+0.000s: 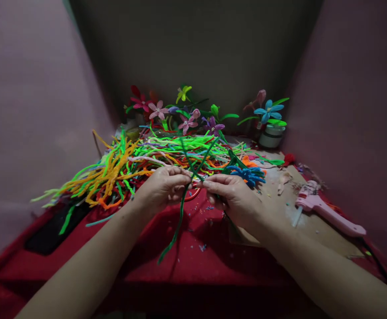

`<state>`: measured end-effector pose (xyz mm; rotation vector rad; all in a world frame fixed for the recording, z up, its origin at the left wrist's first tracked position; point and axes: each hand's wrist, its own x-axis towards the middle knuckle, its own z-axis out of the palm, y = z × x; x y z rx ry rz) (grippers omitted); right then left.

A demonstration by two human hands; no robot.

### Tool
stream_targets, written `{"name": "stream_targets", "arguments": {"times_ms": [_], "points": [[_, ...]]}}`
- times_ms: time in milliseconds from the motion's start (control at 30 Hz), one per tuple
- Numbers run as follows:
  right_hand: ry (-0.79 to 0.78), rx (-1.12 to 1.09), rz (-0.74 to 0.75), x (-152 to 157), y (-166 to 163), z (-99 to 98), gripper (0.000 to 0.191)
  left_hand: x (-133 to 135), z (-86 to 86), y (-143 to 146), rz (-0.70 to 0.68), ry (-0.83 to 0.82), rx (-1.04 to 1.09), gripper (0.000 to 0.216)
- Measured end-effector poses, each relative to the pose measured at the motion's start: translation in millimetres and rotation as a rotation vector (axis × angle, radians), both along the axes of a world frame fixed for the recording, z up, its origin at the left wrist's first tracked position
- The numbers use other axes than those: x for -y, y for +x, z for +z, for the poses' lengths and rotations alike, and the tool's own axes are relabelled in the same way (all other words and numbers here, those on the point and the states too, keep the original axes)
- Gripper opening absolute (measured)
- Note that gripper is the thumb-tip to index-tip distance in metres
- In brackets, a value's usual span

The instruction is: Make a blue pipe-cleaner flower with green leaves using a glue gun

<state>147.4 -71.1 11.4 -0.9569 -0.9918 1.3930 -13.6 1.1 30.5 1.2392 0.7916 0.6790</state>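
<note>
Two dark green pipe cleaners (181, 217) cross in an X between my hands, above the red cloth. My left hand (165, 184) pinches them just left of the crossing, thumb against fingertips. On the other side my right hand (229, 192) grips them the same way, close to the crossing. Two green ends point up and apart, and one long end hangs down below my left hand toward the cloth. Behind the hands lies a big heap of loose pipe cleaners (186, 146) in green, orange and other colours. A blue pipe-cleaner bundle (249, 175) sits just beyond my right hand.
A pink glue gun (329, 212) rests on a cardboard sheet (279, 221) at the right. Pipe-cleaner flowers (158, 110) stand at the back, with a small jar (272, 136) near them. A black flat object (52, 232) lies at the left on the red cloth (140, 266).
</note>
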Motion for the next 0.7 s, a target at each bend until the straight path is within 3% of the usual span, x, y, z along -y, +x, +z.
{"name": "stream_targets", "arguments": {"times_ms": [400,700], "points": [[0.047,0.027,-0.010,-2.2,-4.6,-4.8,0.010,11.1,1.5,2.9,-0.068,0.081,-0.095,0.010],[0.068,-0.064,-0.089,-3.2,-6.8,-7.2,0.012,13.6,1.3,3.7,-0.120,0.032,-0.084,0.013]]}}
